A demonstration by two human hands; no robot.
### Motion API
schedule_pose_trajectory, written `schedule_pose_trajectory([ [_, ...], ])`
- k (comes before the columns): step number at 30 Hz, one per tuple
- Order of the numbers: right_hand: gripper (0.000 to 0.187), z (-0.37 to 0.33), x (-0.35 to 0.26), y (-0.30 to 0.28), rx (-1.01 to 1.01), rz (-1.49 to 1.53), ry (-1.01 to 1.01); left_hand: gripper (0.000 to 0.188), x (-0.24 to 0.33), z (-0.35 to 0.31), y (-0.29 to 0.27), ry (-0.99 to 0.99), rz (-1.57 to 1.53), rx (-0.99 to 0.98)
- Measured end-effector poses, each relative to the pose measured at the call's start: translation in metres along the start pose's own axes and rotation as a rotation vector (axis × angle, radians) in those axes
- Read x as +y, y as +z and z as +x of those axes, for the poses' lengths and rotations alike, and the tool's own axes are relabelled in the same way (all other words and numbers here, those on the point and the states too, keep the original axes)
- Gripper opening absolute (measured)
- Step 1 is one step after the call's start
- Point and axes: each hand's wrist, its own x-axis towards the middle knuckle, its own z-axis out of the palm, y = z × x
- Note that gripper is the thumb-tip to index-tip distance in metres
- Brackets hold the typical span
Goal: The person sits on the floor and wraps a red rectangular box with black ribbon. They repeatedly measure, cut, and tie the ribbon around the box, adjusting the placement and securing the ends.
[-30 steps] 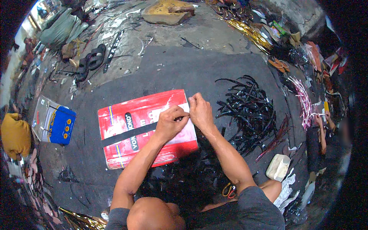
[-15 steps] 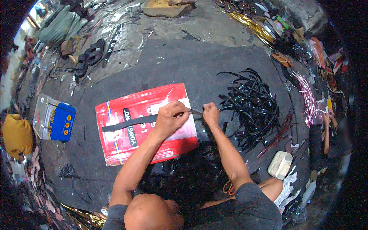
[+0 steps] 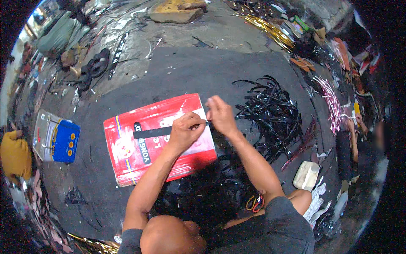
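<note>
A flat black strip (image 3: 152, 133) lies across a red, plastic-wrapped flat package (image 3: 186, 163) with printing on it. My left hand (image 3: 186, 130) is closed in a pinch on the strip's right part, over the package's right half. Just beyond the package's right edge, my right hand (image 3: 222, 118) is raised close to the left fingertips. Its fingers are bent and smeared by motion, so its hold is unclear. To the right lies a tangled heap of glossy black strips (image 3: 275, 114).
Scissors (image 3: 255, 203) with red and yellow handles lie by my right knee, near a whitish block (image 3: 306, 175). A blue and white tin (image 3: 59, 137) stands left. Pink strands (image 3: 332, 101) lie at right, close to another person's hands (image 3: 354, 125). Gold strips (image 3: 266, 29) lie far back.
The black strip has slid right across the package, its left end now nearer my left hand. My right hand has moved up and left, toward the left fingertips.
</note>
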Motion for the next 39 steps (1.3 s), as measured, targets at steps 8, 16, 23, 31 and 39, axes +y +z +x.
schedule_pose_trajectory([
  [8,0.033,-0.005,0.062,0.015,0.173,0.025,-0.041,0.006,0.008,0.000,0.001,-0.004,0.005,-0.023],
  [16,0.033,-0.021,0.190,0.004,0.259,-0.313,-0.023,0.004,0.004,0.004,0.001,0.038,0.013,-0.020],
  [23,0.029,-0.027,0.187,-0.012,0.123,-0.595,0.263,0.005,0.002,0.003,0.004,0.109,0.059,-0.017],
  [31,0.040,-0.027,0.170,-0.009,0.092,-0.608,0.363,0.024,-0.003,0.001,-0.009,0.390,0.215,-0.173],
  [39,0.039,-0.032,0.174,0.000,0.121,-0.665,0.409,0.038,0.002,-0.004,-0.014,0.484,0.269,-0.249],
])
